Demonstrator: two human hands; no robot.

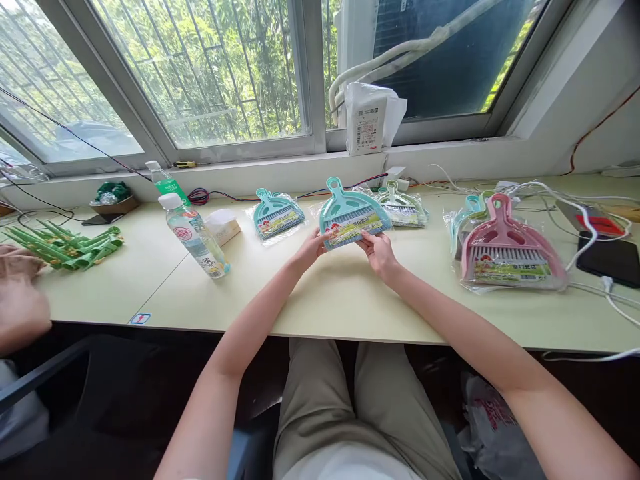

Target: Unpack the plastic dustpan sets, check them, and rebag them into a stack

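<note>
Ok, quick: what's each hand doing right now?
Left hand: closed, holding the teal plastic dustpan-and-brush set by its lower left edge.
Right hand: closed, holding the same set's lower right edge.

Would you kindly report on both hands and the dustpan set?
Left hand, right hand: both gripping. Teal dustpan-and-brush set: held by its lower edge. Green dustpan set close behind; hands unobstructed.

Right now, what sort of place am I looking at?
Likely a shared workroom or office, though I can't be sure: a long table under a window, bagged dustpan sets along it, and another person's hand at the left.
</note>
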